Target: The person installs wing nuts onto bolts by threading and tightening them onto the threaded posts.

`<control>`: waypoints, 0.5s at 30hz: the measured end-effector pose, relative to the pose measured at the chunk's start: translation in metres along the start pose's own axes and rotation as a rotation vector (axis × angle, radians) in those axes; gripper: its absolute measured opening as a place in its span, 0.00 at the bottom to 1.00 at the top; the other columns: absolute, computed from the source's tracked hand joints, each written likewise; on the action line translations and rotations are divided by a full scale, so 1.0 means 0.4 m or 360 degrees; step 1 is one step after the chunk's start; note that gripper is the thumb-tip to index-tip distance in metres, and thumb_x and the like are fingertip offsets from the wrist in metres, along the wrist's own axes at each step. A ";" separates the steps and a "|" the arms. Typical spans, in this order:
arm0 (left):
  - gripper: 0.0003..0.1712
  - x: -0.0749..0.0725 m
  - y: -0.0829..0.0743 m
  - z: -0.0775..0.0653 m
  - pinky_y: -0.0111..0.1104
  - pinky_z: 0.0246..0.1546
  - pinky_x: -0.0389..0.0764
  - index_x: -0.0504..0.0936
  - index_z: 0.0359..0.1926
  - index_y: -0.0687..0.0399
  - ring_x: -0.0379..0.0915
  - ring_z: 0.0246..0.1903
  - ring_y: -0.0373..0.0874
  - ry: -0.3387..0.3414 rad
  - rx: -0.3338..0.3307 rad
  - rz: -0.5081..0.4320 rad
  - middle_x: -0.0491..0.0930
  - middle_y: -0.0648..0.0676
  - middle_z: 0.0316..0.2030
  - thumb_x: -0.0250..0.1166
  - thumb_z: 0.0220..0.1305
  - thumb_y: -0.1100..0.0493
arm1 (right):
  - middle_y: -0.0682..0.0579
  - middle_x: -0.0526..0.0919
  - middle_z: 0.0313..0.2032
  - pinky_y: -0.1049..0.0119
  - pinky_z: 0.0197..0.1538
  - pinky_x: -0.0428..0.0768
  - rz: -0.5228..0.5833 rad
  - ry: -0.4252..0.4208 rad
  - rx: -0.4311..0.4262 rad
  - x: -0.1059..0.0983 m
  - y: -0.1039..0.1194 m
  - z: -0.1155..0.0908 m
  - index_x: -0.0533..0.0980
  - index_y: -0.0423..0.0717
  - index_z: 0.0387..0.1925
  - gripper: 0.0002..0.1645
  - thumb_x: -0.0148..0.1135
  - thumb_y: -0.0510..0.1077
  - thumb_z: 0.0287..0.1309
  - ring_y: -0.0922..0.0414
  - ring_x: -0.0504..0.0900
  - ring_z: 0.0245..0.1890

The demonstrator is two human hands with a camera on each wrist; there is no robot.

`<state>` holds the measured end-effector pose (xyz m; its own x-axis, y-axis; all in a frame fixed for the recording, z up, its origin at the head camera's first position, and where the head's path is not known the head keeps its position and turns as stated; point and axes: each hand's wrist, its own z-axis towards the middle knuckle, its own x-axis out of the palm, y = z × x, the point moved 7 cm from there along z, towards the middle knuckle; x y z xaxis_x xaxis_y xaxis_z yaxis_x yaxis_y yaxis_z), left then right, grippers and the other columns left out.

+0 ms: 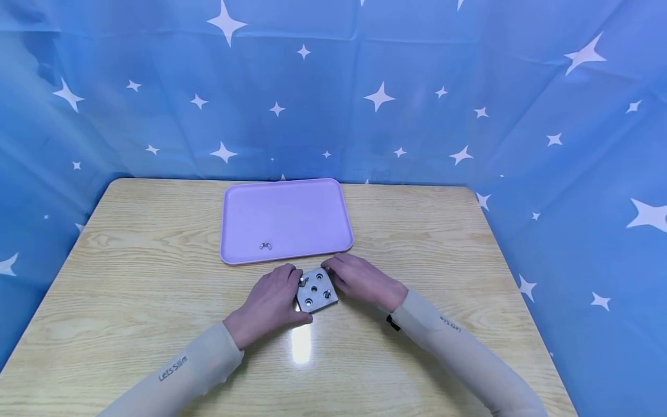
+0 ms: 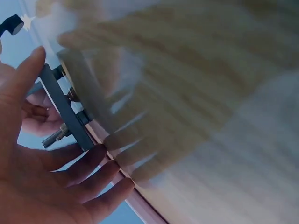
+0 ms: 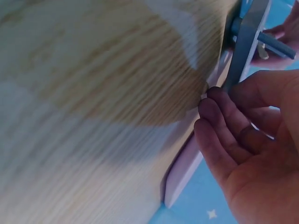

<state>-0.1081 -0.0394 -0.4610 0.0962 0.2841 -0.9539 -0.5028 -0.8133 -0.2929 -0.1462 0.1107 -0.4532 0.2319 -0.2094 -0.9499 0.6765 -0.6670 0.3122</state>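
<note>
A square grey metal plate [image 1: 315, 291] with several holes lies near the middle of the table, raised slightly by dark pieces under it. Two threaded bolts stand up through it; one bolt [image 2: 51, 139] carries a nut, and a bolt [image 3: 279, 45] has a pale wing-like piece beside it. My left hand [image 1: 271, 302] grips the plate's left side, thumb at the near edge and fingers at the far left corner. With curled fingers and thumb, my right hand [image 1: 359, 279] holds its far right corner; some fingertips are hidden in the head view.
Behind the plate lies a purple tray [image 1: 286, 217] with a loose wing nut [image 1: 266, 246] near its front edge. The wood-grain table [image 1: 448, 243] meets a blue star-patterned curtain [image 1: 333, 87] at the back and sides. A black piece [image 1: 393, 322] shows under the right wrist.
</note>
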 end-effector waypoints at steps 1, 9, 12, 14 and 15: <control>0.50 0.000 0.002 0.001 0.42 0.36 0.79 0.78 0.54 0.64 0.74 0.40 0.50 0.0001 0.0004 -0.0005 0.76 0.55 0.43 0.83 0.39 0.35 | 0.48 0.84 0.48 0.61 0.54 0.81 -0.0004 -0.0006 -0.0006 0.000 0.001 -0.001 0.79 0.39 0.57 0.15 0.58 0.37 0.72 0.55 0.83 0.49; 0.45 -0.008 0.013 0.008 0.43 0.39 0.80 0.78 0.58 0.65 0.75 0.44 0.53 0.0038 0.0028 -0.0084 0.77 0.56 0.47 0.83 0.41 0.47 | 0.49 0.84 0.46 0.61 0.52 0.81 0.0003 -0.0039 -0.0015 -0.002 0.004 -0.003 0.79 0.39 0.54 0.13 0.59 0.36 0.72 0.56 0.83 0.47; 0.46 -0.007 0.014 0.009 0.44 0.40 0.80 0.77 0.60 0.65 0.76 0.46 0.53 0.0057 0.0025 -0.0086 0.77 0.57 0.48 0.83 0.41 0.47 | 0.48 0.84 0.48 0.60 0.54 0.81 0.0028 -0.0012 0.0013 -0.002 0.000 -0.005 0.79 0.39 0.56 0.14 0.58 0.37 0.72 0.55 0.83 0.49; 0.48 -0.005 0.015 0.008 0.44 0.43 0.80 0.77 0.62 0.65 0.76 0.47 0.53 0.0077 0.0018 -0.0089 0.77 0.58 0.50 0.83 0.41 0.46 | 0.48 0.84 0.50 0.59 0.56 0.81 0.0037 -0.0007 0.0036 -0.007 -0.003 -0.006 0.79 0.39 0.57 0.16 0.58 0.38 0.73 0.54 0.83 0.51; 0.50 -0.004 0.016 0.008 0.45 0.45 0.80 0.76 0.63 0.66 0.76 0.49 0.54 0.0090 0.0011 -0.0097 0.77 0.58 0.51 0.84 0.42 0.45 | 0.47 0.84 0.51 0.59 0.57 0.80 0.0037 -0.0011 0.0043 -0.012 -0.005 -0.007 0.79 0.39 0.58 0.16 0.59 0.39 0.73 0.54 0.83 0.52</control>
<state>-0.1140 -0.0434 -0.4612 0.1752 0.3034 -0.9366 -0.5006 -0.7918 -0.3501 -0.1469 0.1151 -0.4492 0.2421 -0.2300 -0.9426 0.6519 -0.6810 0.3336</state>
